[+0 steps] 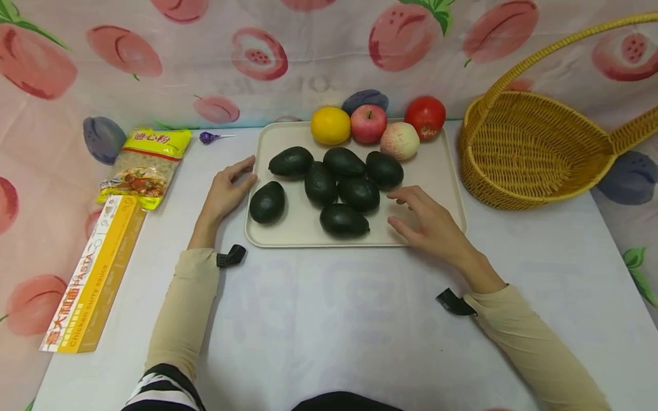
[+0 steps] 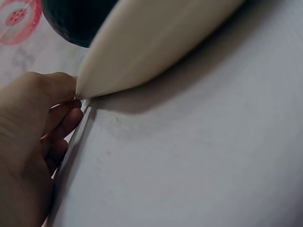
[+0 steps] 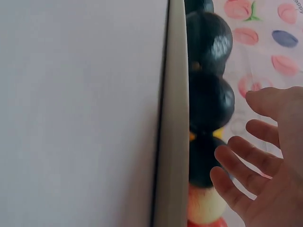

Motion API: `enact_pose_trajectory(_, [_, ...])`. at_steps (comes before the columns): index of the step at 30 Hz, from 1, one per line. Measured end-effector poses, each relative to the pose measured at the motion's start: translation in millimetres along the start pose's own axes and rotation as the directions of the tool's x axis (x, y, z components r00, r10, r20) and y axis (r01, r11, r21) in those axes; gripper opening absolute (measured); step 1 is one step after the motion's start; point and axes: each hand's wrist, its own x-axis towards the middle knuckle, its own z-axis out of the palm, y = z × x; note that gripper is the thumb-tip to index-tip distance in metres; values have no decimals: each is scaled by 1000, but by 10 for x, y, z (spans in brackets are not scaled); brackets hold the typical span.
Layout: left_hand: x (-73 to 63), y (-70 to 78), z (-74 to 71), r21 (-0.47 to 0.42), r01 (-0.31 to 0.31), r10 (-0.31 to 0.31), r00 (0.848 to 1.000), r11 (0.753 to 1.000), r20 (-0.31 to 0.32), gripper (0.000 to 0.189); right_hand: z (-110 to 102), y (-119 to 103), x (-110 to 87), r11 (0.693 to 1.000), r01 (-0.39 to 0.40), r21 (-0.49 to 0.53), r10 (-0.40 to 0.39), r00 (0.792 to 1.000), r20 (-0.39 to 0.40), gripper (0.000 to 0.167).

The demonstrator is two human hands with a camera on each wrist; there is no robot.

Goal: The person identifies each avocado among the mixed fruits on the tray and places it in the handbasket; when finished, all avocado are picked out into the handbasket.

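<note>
Several dark green avocados (image 1: 344,220) lie on a cream tray (image 1: 432,234). My left hand (image 1: 224,191) is at the tray's left edge; in the left wrist view, its thumb (image 2: 61,87) touches the rim, with the other fingers loosely bent beside it. Over the tray's right part, my right hand (image 1: 429,225) hovers with spread fingers and holds nothing, close to the avocados. A yellow lemon (image 1: 330,125), a pink-red apple (image 1: 368,124), a pale peach (image 1: 400,141) and a round red fruit (image 1: 425,117) sit along the tray's back edge.
A yellow wicker basket (image 1: 534,148) with a tall handle stands right of the tray. To the left lie a bag of pasta (image 1: 149,165), a long yellow-and-white pasta box (image 1: 95,274) and a purple-wrapped lollipop (image 1: 208,137). A fruit-print cloth hangs behind.
</note>
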Motion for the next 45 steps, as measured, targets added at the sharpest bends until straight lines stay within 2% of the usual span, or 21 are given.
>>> enact_pose_trajectory(5, [-5,-20,-9,4,-13,13,1000,1000,-3,46,121,-95,78,1000,3,21,-4,999,46,45])
enact_pose_trajectory(15, [7,-43,-9,3,-28,28,1000,1000,0,44,250,-212,105,999,4,50,-6,999,43,42])
enact_pose_trajectory(23, [-1,-53,-13,-8,-39,39,999,999,-6,44,371,-332,147,999,32,29,-35,994,107,47])
enact_pose_trajectory(29, [-9,-60,4,-16,-38,38,999,999,-10,44,441,-406,198,1000,7,-10,-5,989,151,57])
enact_pose_trajectory(33, [-16,-39,18,-13,-38,38,999,999,-10,44,474,-424,221,1000,12,-16,-9,989,145,61])
enact_pose_trajectory(40, [-12,-43,14,-15,-41,41,999,999,-14,44,506,-429,241,998,44,-45,-38,991,126,56])
enact_pose_trajectory(45, [-11,-56,11,-6,-38,38,999,999,-18,44,511,-417,250,998,57,-19,-55,994,98,54])
